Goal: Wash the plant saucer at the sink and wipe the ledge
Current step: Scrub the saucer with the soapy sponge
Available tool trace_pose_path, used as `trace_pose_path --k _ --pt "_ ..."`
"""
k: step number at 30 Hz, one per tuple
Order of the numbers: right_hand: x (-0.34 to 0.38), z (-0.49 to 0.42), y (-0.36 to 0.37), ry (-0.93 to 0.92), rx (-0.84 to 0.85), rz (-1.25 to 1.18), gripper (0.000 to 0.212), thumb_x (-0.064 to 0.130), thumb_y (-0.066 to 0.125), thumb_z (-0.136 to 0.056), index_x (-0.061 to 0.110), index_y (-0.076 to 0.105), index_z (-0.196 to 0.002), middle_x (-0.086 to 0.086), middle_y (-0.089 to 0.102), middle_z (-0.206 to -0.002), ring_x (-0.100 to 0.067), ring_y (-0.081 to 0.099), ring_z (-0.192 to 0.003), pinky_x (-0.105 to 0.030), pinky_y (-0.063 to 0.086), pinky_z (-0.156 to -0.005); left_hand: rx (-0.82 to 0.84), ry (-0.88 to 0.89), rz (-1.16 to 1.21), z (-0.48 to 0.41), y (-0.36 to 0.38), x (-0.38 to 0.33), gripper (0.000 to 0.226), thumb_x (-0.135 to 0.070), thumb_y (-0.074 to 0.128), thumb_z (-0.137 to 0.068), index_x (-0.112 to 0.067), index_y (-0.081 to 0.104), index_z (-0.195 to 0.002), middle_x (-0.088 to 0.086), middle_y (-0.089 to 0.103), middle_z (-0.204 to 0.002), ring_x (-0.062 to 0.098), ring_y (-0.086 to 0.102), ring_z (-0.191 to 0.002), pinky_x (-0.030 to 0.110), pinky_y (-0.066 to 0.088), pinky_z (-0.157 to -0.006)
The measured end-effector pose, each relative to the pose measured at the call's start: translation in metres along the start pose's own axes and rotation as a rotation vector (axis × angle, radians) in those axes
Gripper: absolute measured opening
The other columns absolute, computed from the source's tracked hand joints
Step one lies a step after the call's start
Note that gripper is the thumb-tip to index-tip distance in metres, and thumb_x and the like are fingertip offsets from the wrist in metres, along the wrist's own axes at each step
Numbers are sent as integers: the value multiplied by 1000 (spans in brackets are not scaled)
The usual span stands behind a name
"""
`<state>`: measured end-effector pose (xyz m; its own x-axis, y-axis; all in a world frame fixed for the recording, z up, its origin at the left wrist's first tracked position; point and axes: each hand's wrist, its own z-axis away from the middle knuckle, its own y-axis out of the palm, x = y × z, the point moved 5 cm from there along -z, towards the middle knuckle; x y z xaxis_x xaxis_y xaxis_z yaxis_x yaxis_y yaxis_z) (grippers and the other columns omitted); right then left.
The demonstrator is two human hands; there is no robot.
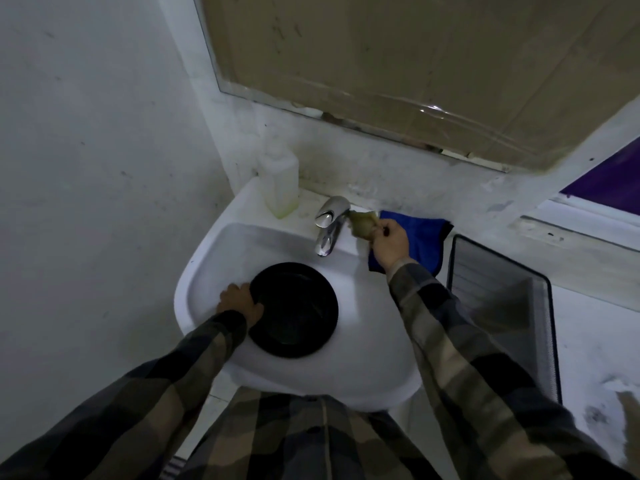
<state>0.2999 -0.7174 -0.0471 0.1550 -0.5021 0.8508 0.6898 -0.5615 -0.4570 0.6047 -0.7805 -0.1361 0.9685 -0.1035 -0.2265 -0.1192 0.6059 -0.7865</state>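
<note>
A round black plant saucer [298,311] lies in the white sink basin [221,258]. My left hand [240,303] grips the saucer's left rim. My right hand [389,242] holds a yellowish-green sponge [362,225] just right of the chrome faucet [329,225]. A blue cloth [427,237] lies on the sink's back right ledge, partly hidden behind my right hand. No water is visible running from the faucet.
A translucent white bottle [281,181] stands on the sink's back left ledge. A black wire-mesh bin [502,299] sits right of the sink. A cardboard-covered mirror [398,64] hangs on the stained wall above. A window ledge [571,233] runs at the right.
</note>
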Motion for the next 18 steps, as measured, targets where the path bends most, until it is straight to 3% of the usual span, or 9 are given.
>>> trace_pose_path --k 2,3,8,11,14,18 --pt "-5 4 -5 113 16 -219 14 8 41 -97 5 54 -102 -16 57 -106 -29 57 -101 -39 51 -90 -45 58 103 8 -11 -15 55 -33 54 -91 -11 38 -139 20 39 -135 38 38 -124 40 36 -103" --pt "-6 9 -7 170 33 -337 12 9 40 -99 6 51 -102 -16 55 -108 -27 56 -101 -40 52 -87 -71 101 176 12 -16 -24 51 -30 55 -91 -12 41 -137 18 42 -133 37 40 -123 39 36 -104" --pt "-2 35 -29 270 91 -796 14 10 38 -100 10 52 -99 -14 53 -114 -32 56 -106 -42 52 -82 -215 365 461 40 -56 -73 31 -10 61 -88 -7 61 -118 15 57 -114 26 58 -102 22 38 -94" --pt "3 47 -43 272 98 -927 16 13 38 -100 10 50 -109 -11 57 -111 -28 61 -97 -39 54 -74 -258 463 583 56 -77 -98 26 -4 58 -87 -7 64 -113 10 59 -111 16 55 -90 12 39 -81" --pt "10 58 -50 278 115 -985 16 17 40 -99 11 54 -105 -11 61 -106 -26 64 -91 -36 56 -66 -249 523 716 65 -91 -119 22 -5 58 -87 -13 65 -107 2 61 -100 14 55 -81 2 40 -68" --pt "19 69 -43 293 166 -1023 17 19 42 -98 8 54 -104 -12 62 -101 -24 66 -84 -31 57 -61 -81 537 916 70 -93 -137 22 -9 59 -88 -24 59 -104 -2 62 -95 18 60 -84 30 51 -81"
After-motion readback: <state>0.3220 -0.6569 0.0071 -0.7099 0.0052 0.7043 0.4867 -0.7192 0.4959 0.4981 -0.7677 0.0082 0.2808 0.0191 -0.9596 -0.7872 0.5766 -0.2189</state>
